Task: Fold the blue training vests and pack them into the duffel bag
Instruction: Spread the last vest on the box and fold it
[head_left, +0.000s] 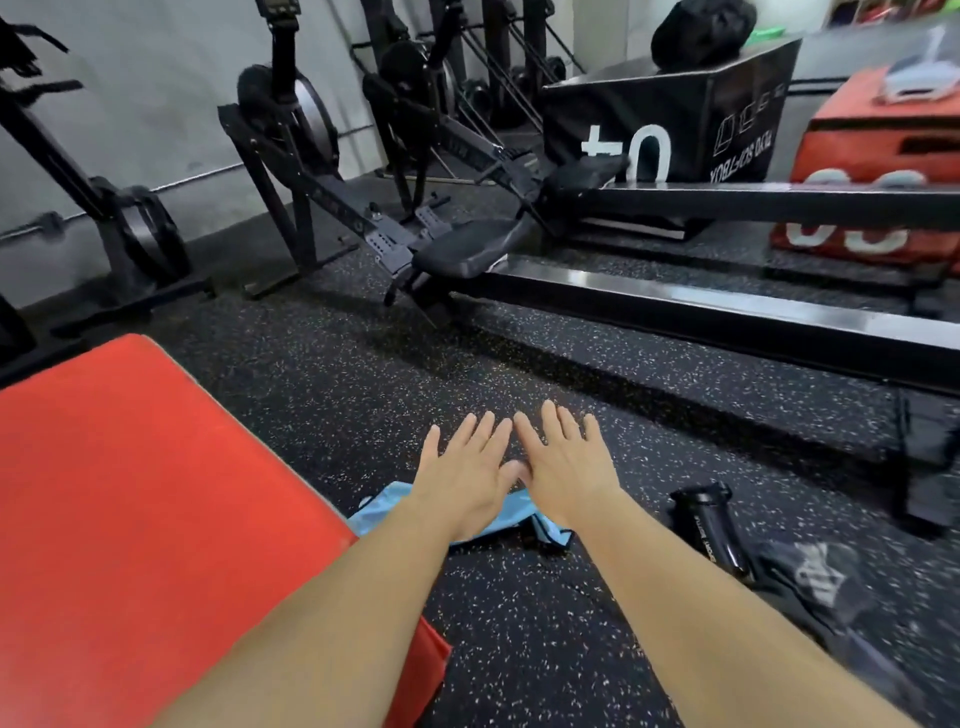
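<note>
A light blue training vest (511, 514) lies crumpled on the speckled black floor, mostly hidden under my wrists. My left hand (465, 467) and my right hand (563, 462) are stretched out side by side above it, palms down, fingers straight and spread, holding nothing. A black duffel bag (815, 582) lies on the floor to the right of my right forearm. More pale blue fabric (917, 78) sits on the far red box at the top right, blurred.
A large red padded box (130, 493) stands close at my left. Rowing machines (467, 249) with long rails cross the floor ahead. A black plyo box (675, 119) with a dark bag on top and a red box (878, 156) stand behind.
</note>
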